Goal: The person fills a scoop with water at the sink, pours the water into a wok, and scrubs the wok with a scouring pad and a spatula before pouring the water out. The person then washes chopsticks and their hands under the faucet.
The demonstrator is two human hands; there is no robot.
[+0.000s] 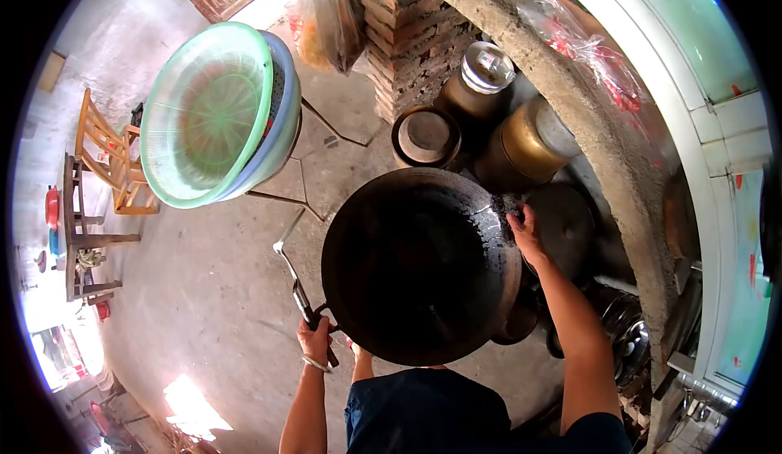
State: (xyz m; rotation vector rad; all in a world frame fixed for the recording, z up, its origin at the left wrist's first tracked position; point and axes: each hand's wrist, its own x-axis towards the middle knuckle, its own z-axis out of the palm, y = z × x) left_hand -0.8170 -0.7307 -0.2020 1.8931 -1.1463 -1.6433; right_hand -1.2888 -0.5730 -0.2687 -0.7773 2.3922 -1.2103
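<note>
A large blackened wok [419, 271] is held up in front of my body, its dark hollow facing me. My left hand [314, 342] is closed at the wok's left ear handle, and a slim bent metal tool [300, 291] with a dark grip rises from the same hand. At the opposite rim my right hand [525, 232] is closed on the wok's edge, beside a rough dark patch that I cannot make out. Pale shiny specks mark the wok's inner wall near the right fingers.
Green and blue plastic baskets [208, 116] rest on a thin metal stand at the left. Lidded brown jars [529, 140] stand under a curved concrete counter [599, 136], by a brick pillar [407, 39]. A wooden chair [110, 157] is near the left wall.
</note>
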